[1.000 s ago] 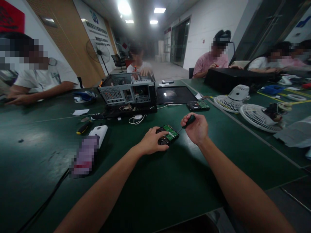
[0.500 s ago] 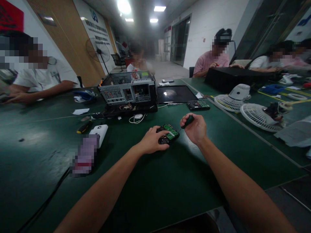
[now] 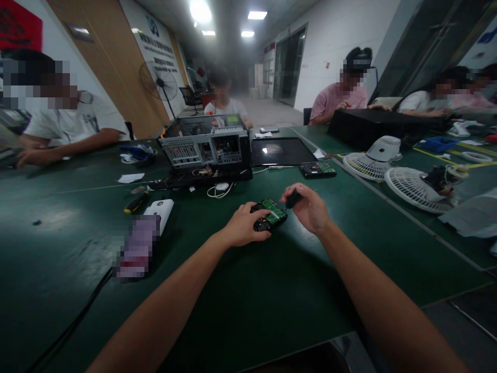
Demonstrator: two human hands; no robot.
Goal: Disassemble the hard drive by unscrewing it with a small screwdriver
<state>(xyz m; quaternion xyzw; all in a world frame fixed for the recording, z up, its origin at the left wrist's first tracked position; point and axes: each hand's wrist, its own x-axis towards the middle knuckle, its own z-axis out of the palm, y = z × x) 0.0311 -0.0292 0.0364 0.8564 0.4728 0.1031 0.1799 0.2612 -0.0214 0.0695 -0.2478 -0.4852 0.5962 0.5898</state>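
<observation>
Just below the middle of the frame, a black hard drive with a green circuit board on top [image 3: 271,215] lay flat on the dark green table [image 3: 240,305]. The left hand [image 3: 243,226] was half closed over the drive's left end, fingers curled onto its edge and pinning it down. The right hand [image 3: 309,208] sat just right of the drive, closed tightly around a dark-handled screwdriver [image 3: 293,198] that slanted down toward the board; the shaft and tip were too small to make out.

Behind the drive, toward the upper middle, stood an open grey metal computer case [image 3: 205,146] with a flat black side panel [image 3: 280,150] lying to its right. A second hard drive with a green board [image 3: 317,169] lay beyond the right hand. Two white plastic fan grilles [image 3: 412,187] rested at the right. Left of centre lay a yellow-and-black screwdriver [image 3: 135,203] and a white rounded device [image 3: 160,211]. Other people sat around the far edges of the table.
</observation>
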